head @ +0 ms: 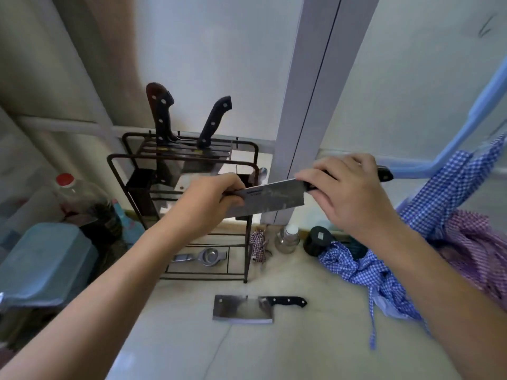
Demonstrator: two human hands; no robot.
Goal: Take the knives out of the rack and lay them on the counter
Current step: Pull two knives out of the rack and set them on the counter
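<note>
A: What is in the hands?

B: A cleaver point(270, 197), held level in the air in front of the rack point(175, 187). Its broad rectangular steel blade is grey and mottled, with dark print near the spine. The right hand point(348, 193) is curled shut around the black handle, whose riveted end sticks out at 3 o'clock from the fist. The left hand point(212, 200) pinches the blade's far end, fingers closed over the spine and thumb under it.

A: Are other knives out?

B: One, a second cleaver point(242, 308), lying flat on the pale counter point(288, 349) at 6 o'clock from the rack, blade shiny, black three-rivet handle pointing to 3 o'clock. It is well apart from both hands.

A: And in the rack?

B: Two knives stand in the top slots of the dark wire frame: a dark-handled one point(162, 113) at 11 o'clock and a black-handled one point(214, 120) just beside it, leaning toward 1 o'clock. Their blades are mostly hidden.

A: Anything nearby?

B: A blue checked cloth point(365, 267) lies at 4 o'clock from the rack.
</note>
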